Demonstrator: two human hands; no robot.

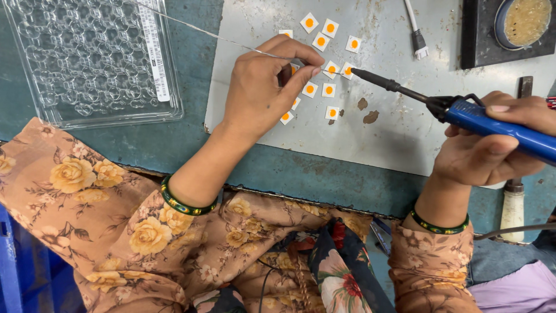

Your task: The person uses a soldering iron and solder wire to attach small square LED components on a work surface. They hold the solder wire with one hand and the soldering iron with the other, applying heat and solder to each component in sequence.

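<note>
My left hand point(263, 90) pinches a thin solder wire point(191, 29) between thumb and forefinger, its end reaching a small white square chip with an orange dot point(332, 69). My right hand point(492, 145) grips a blue-handled soldering iron point(463, 113), whose dark tip meets the neighbouring chip point(347, 71). Several more such chips point(320, 32) lie scattered on the grey metal sheet point(394, 116). Some chips are hidden under my left hand.
A clear plastic blister tray point(87, 58) lies at the top left on the teal bench point(174, 145). A black stand with a brass-wool tip cleaner point(524, 20) sits top right. A white cable plug point(420, 43) lies nearby. A wooden-handled tool point(512, 203) rests at the right.
</note>
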